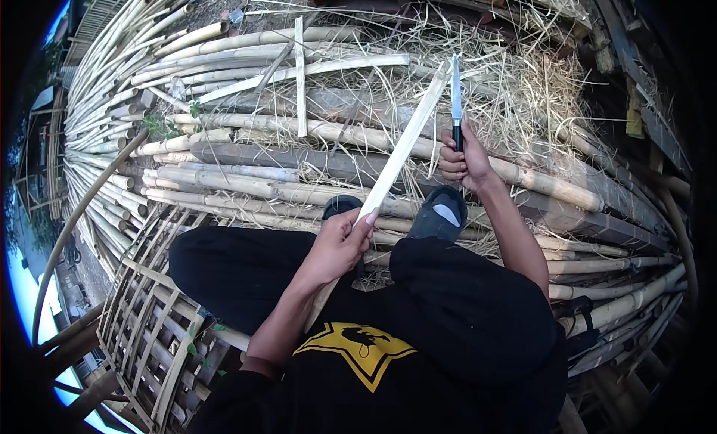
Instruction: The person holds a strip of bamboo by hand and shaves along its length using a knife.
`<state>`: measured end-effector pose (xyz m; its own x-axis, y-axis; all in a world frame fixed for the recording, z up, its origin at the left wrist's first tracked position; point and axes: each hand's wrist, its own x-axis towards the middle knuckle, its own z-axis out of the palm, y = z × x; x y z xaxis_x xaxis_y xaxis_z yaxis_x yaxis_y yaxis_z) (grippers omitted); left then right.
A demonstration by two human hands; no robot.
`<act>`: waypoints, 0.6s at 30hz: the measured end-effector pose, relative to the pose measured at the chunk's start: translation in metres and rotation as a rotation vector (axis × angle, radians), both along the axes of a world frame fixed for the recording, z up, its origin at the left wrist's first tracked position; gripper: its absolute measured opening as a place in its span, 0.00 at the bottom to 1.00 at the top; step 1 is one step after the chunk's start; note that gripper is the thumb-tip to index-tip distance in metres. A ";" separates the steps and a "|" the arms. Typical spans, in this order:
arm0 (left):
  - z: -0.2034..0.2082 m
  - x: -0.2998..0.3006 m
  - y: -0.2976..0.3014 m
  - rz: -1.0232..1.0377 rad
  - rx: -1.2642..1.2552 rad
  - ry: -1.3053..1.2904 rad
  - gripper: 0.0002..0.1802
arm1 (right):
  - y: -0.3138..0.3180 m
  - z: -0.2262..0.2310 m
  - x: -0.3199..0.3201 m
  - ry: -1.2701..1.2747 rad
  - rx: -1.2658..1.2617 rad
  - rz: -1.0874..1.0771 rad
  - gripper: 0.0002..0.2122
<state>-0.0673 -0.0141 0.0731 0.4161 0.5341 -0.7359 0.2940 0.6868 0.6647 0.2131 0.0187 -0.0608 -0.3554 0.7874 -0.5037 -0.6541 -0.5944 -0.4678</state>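
Observation:
My left hand (337, 243) is closed around a long, pale bamboo strip (403, 152), with the thumb lying along it. The strip slants from my lap up and away to the right, and its lower end passes behind my left forearm. In my right hand (468, 159) a knife (456, 98) stands upright, its dark handle in the fist and its narrow blade pointing away from me. The blade is close to the strip's far end; whether they touch I cannot tell.
Bamboo poles (261, 186) lie crosswise under and ahead of my feet. Thin shavings (538, 98) are heaped at the far right. Two split strips (301, 75) cross at the far left. A slatted bamboo frame (153, 337) stands at my left, and a pile of poles (101, 135) fans out beyond it.

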 end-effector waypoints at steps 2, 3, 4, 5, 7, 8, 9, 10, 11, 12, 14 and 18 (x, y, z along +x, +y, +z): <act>0.004 -0.001 0.001 0.009 -0.019 0.003 0.16 | -0.009 0.008 -0.023 -0.197 -0.048 -0.098 0.22; 0.004 0.000 0.003 0.015 -0.034 -0.001 0.17 | -0.014 0.012 -0.032 -0.356 -0.014 -0.165 0.22; 0.003 0.001 0.005 0.020 -0.050 -0.006 0.17 | -0.015 0.014 -0.037 -0.516 0.019 -0.233 0.22; 0.003 0.001 0.007 0.028 -0.033 -0.008 0.17 | -0.015 0.019 -0.037 -0.471 -0.014 -0.308 0.21; 0.002 -0.001 0.007 0.025 -0.042 -0.009 0.16 | -0.019 0.025 -0.042 -0.580 0.076 -0.348 0.20; 0.002 -0.001 0.007 0.025 -0.041 -0.009 0.16 | -0.019 0.028 -0.043 -0.688 0.175 -0.386 0.19; 0.002 0.000 0.006 0.022 -0.026 -0.010 0.16 | -0.018 0.029 -0.039 -0.803 0.286 -0.384 0.18; 0.001 0.001 0.006 0.019 -0.010 -0.011 0.16 | -0.018 0.035 -0.037 -0.804 0.287 -0.383 0.18; 0.000 0.002 0.005 0.025 -0.010 -0.010 0.16 | -0.017 0.046 -0.035 -1.024 0.381 -0.293 0.17; -0.001 0.004 0.005 0.026 0.038 0.012 0.16 | -0.017 0.054 -0.034 -1.241 0.475 -0.196 0.17; -0.005 0.007 0.005 0.036 0.083 0.036 0.16 | -0.024 0.062 -0.036 -1.250 0.511 -0.121 0.16; -0.015 0.018 0.016 0.038 0.174 0.016 0.17 | -0.036 0.073 -0.049 -1.266 0.631 0.006 0.13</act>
<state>-0.0496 0.0024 0.0582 0.3822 0.6693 -0.6372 0.2818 0.5723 0.7701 0.1640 -0.0177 0.0121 0.0608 0.9970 -0.0490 0.4044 -0.0695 -0.9119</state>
